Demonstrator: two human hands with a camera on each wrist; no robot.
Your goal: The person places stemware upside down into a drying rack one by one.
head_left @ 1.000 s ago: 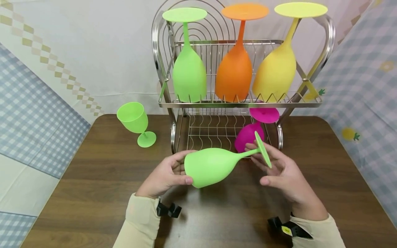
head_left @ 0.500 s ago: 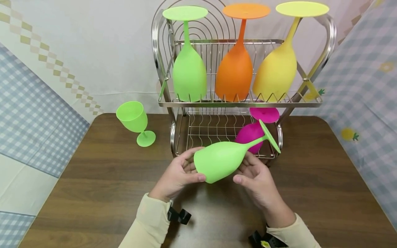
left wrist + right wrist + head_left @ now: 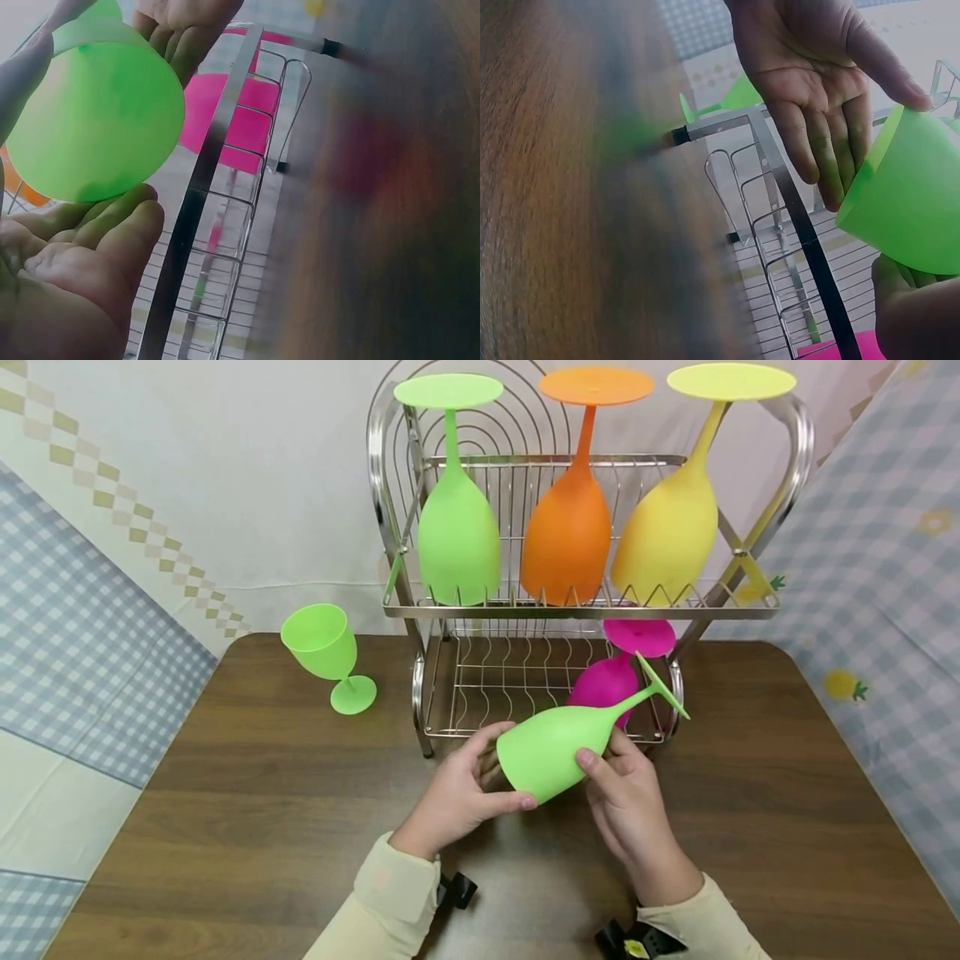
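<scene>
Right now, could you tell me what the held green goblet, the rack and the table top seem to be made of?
The held green goblet: probably matte plastic, by its even colour and soft sheen.
The rack: polished metal, perhaps stainless steel, since its silvery bars show bright reflections.
The table top: low-gloss wood or a wood-look laminate; its brown grain fits both.

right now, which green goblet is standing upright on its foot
The green goblet on the table, left of the rack; the held goblet is tilted, the top-shelf green goblet upside down.
</scene>
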